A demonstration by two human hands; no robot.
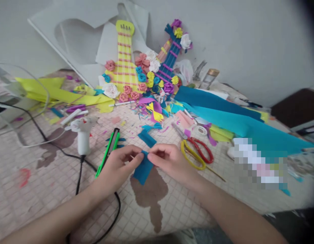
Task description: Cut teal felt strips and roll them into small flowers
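Note:
Between my two hands hangs a small strip of blue crepe paper (143,171). My left hand (124,161) pinches its upper left edge between thumb and forefinger. The upper right edge is pinched the same way by my right hand (167,159). Just beyond the fingertips lies another blue crepe paper piece (147,136). A green utility knife (108,150) rests beside my left hand. Scissors with red and yellow handles (195,149) lie to the right of my right hand, and a thin stick (216,173) is near them.
A white glue gun (83,140) stands at left with a black cord (79,181) trailing toward me. Paper guitars, one yellow (125,54) and one blue (171,59), lean at the back with paper flowers. Long teal crepe paper (223,118) spreads right. Scraps litter the tiled-pattern tablecloth (55,193).

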